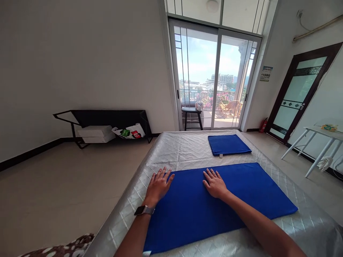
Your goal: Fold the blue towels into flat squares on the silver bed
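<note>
A large blue cloth [193, 210] lies spread flat across the silver quilted mattress [166, 151]. My left hand [158, 185] rests at its far left corner, fingers stretched out and partly over the edge; a watch is on that wrist. Near the middle of the far edge, my right hand [214, 184] lies flat on the cloth with its fingers spread. Neither hand grips anything. Beyond them, a smaller blue folded cloth [229, 144] with a white tag sits on the mattress, apart from both hands.
Against the left wall stands a black frame [107, 116] with white boxes [95, 134] and a printed bag [130, 132]. Sliding glass doors [217, 78] are behind the bed. To the right are a white table [325, 132], a fire extinguisher [263, 125] and a dark-framed door [302, 94].
</note>
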A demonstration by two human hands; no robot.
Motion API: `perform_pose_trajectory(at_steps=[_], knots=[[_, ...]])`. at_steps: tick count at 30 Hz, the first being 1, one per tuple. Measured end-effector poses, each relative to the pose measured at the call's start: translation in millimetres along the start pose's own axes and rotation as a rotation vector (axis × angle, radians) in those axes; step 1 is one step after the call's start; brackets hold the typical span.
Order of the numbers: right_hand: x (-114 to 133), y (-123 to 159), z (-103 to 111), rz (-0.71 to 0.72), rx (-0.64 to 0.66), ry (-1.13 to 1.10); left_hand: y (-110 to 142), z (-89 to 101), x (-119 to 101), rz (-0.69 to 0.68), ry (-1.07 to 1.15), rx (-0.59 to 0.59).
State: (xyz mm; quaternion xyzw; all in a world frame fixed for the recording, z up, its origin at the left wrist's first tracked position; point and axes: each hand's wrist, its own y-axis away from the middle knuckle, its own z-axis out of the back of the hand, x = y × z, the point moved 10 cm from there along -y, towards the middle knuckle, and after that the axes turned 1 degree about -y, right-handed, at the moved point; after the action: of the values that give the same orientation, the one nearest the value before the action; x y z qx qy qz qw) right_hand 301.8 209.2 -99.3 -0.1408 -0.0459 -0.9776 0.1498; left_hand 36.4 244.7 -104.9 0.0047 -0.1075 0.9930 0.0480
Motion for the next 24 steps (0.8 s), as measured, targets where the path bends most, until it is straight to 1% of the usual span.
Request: perform_pose_trajectory(at_steps=[2,4,6,7,8,10,13,15,17,18,20,22,24], knots=[[1.3,-0.6,-0.5,0.008,0.003,-0.009,2.2,-14.3,-0.6,0.002,-0.01,0.069],[-0.3,-1.4,-0.2,0.014,0.014,-0.015,5.0,-26.9,3.1,-0.002,-0.018,0.111],[-11.2,-0.9,2.4,0.001,0.026,-0.011,6.8,-34.6,7.2,-0.028,-0.03,0.114],[-21.9,0.3,5.0,-0.018,0.029,-0.003,7.3,-37.3,8.3,-0.049,-0.043,0.112],[-36.8,2.4,8.7,-0.047,0.028,0.01,7.7,-39.8,8.9,-0.073,-0.061,0.112],[-78.4,10.0,19.2,-0.131,0.016,0.045,8.3,-44.5,9.1,-0.114,-0.105,0.122],[-159.8,29.2,41.8,-0.29,-0.028,0.113,8.2,-48.7,11.5,-0.123,-0.145,0.128],[-212.8,44.0,58.1,-0.386,-0.063,0.156,8.0,-49.7,15.5,-0.099,-0.14,0.118],[-255.7,56.9,69.3,-0.465,-0.076,0.178,8.5,-50.9,19.9,-0.076,-0.127,0.108],[-271.3,61.5,72.7,-0.489,-0.081,0.183,9.0,-51.7,21.6,-0.072,-0.121,0.103],[-290.7,66.1,75.6,-0.508,-0.095,0.187,10.1,-53.5,23.5,-0.079,-0.11,0.096],[-297.7,65.8,74.7,-0.497,-0.118,0.186,11.0,-55.3,23.8,-0.098,-0.087,0.09],[-299.1,64.0,72.2,-0.49,-0.141,0.182,11.0,-56.7,23.9,-0.109,-0.066,0.087]])
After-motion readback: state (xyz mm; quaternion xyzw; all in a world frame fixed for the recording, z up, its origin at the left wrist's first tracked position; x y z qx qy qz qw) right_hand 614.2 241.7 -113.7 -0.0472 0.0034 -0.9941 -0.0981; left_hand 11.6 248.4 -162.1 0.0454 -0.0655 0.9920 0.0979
